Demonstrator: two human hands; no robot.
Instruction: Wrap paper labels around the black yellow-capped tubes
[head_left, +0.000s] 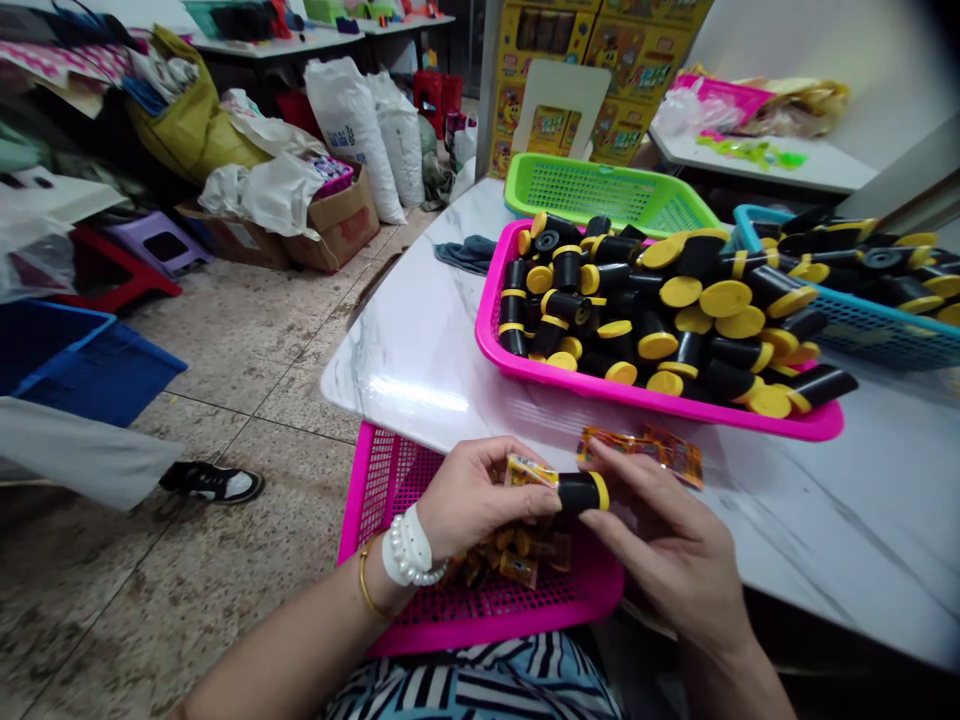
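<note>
My left hand pinches a small black canister with a yellow cap, held level above the lap basket. A printed orange sleeve covers its left end, under my left fingers. My right hand is at the capped end, thumb and fingers spread either side of the yellow cap; whether a fingertip touches it I cannot tell. Flat printed sleeves lie on the table just behind my right fingers. Below my hands, a pink basket holds several sleeved canisters, partly hidden by my hands.
On the marble-patterned table, a pink tray is heaped with black canisters. Behind it are a green basket and a blue basket of canisters. A cloth lies near the table edge. A person's shoe shows at left.
</note>
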